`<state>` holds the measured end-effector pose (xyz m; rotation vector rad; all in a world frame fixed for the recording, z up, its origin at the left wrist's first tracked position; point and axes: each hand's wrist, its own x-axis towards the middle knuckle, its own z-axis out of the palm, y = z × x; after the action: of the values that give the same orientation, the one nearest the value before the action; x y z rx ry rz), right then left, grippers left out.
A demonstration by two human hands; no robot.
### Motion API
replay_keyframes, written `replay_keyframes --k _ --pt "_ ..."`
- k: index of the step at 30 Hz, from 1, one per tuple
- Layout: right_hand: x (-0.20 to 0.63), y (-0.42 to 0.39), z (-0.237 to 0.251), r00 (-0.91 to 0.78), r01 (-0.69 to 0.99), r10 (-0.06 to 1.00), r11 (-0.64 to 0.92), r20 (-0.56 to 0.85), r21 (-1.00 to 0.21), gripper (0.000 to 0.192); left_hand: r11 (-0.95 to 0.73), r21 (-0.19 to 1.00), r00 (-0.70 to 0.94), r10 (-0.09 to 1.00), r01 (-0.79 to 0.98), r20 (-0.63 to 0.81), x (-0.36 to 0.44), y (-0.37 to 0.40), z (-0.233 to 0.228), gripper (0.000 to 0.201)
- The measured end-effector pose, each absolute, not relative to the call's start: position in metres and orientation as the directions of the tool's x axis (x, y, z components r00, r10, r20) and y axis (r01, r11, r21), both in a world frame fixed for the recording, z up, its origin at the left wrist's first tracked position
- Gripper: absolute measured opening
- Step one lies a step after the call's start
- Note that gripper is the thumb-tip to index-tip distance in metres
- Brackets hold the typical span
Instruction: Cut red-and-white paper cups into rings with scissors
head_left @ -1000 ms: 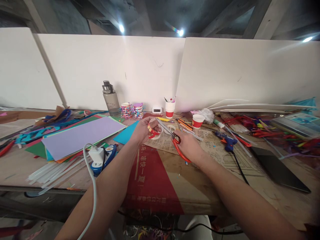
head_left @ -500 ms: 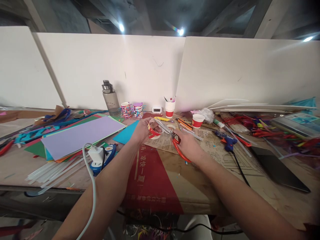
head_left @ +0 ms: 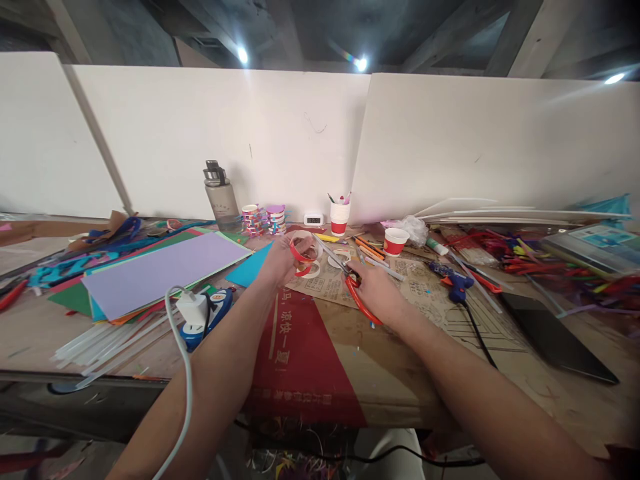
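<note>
Red paper ring (head_left: pixel 303 255) is sitting in the left hand (head_left: pixel 283 259), fingers closing round it, just above the desk (head_left: pixel 350 360) near centre. Right hand (head_left: pixel 375 290) is gripping red-handled scissors (head_left: pixel 350 280), blades pointing twd the ring & just beside it. Tape roll (head_left: pixel 340 259) is lying behind the blades.

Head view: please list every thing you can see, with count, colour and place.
paper ring: one, red and white, in left hand
scissors: one, red handles, in right hand
water bottle: one, grey, back by wall
paper cups: two, white and red, back centre
purple sheet: one, left on the coloured paper stack
charger: one, white, front left
glue gun: one, blue, right of centre
table: one, brown
left hand: one, grips ring
right hand: one, grips scissors
</note>
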<state>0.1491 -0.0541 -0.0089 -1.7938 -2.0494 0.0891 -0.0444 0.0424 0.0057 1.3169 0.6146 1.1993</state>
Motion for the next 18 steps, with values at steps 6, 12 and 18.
replay_keyframes --k 6,12,18 --pt "0.1514 -0.0509 -0.0158 -0.123 0.921 0.943 0.224 0.308 -0.319 0.034 -0.225 0.925 0.324 0.889 -0.306 0.323 -0.041 0.0415 0.0023 0.049" --pt "0.1511 -0.0507 -0.0168 -0.103 0.939 0.94 0.2 0.327 -0.279 0.04 -0.188 0.945 0.397 0.872 -0.267 0.285 -0.0389 0.038 0.0001 0.05" --pt "0.1496 -0.0529 -0.0143 -0.101 0.949 0.946 0.184 0.309 -0.255 0.04 -0.169 0.949 0.414 0.869 -0.265 0.27 -0.0425 0.041 0.0001 0.049"
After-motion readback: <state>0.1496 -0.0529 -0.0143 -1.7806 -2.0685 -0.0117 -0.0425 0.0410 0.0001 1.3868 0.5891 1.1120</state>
